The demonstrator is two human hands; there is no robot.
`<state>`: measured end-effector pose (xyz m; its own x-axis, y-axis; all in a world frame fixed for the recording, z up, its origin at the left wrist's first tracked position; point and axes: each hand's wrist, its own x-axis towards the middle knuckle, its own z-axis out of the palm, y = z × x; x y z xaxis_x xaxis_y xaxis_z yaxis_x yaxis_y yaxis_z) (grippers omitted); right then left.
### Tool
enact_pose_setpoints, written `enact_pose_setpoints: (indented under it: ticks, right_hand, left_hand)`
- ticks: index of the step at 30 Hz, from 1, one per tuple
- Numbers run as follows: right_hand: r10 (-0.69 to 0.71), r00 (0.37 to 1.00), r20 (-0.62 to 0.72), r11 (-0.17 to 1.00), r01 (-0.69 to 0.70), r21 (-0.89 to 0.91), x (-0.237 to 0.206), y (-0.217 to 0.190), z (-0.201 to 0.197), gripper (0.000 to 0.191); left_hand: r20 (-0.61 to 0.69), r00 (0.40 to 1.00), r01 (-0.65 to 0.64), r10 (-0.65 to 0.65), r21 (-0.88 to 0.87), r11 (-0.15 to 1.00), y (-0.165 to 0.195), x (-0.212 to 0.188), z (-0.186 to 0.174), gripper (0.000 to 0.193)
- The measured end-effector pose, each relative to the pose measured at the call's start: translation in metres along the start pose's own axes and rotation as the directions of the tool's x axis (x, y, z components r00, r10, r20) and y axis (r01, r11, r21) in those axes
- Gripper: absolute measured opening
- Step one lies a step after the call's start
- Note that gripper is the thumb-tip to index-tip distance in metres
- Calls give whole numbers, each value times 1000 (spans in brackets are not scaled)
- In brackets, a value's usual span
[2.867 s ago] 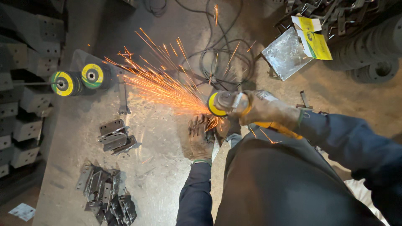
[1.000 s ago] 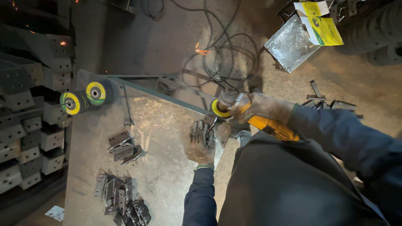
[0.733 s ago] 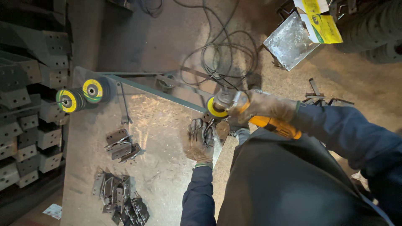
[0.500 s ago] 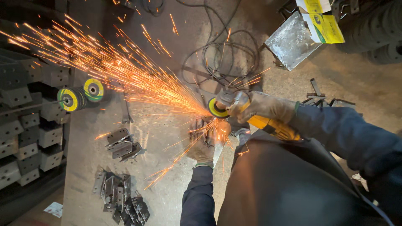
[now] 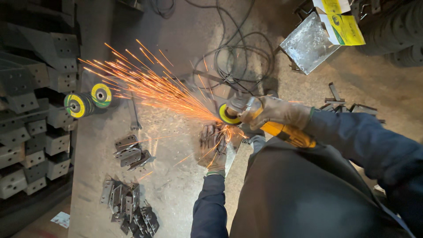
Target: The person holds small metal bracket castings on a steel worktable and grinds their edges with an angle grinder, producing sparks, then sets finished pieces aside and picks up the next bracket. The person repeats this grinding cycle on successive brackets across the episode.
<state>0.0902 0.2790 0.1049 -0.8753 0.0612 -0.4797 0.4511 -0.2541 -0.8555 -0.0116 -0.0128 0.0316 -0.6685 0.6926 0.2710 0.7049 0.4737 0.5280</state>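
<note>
While the gloved left hand (image 5: pixel 213 147) pins a small metal piece (image 5: pixel 231 149) — hard to make out — to the desk (image 5: pixel 176 185), the right hand (image 5: pixel 275 112) grips the angle grinder (image 5: pixel 264 121) just above it; its disc (image 5: pixel 228 114) points left.

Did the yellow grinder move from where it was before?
No. The grinder sits at the same spot on the workbench, just above the gloved left hand, with the two yellow discs equally far away. Only the sparks changed.

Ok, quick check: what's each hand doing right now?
Left hand: gloved, pressed on the metal piece on the table, holding it down.
Right hand: gloved, closed around the yellow angle grinder, sparks flying off its disc.
</note>
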Motion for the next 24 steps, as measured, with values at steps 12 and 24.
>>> enact_pose_setpoints:
  ticks: [12, 24]
  right_hand:
    - [204, 969, -140, 970, -220, -105, -9, 12, -3, 53]
    - [316, 926, -208, 457, -341, -822, -15, -113, 60, 77]
  left_hand:
    - [-29, 999, 17, -18, -38, 999, 0, 4, -1, 27]
    - [-21, 999, 25, -26, -42, 999, -5, -1, -7, 32]
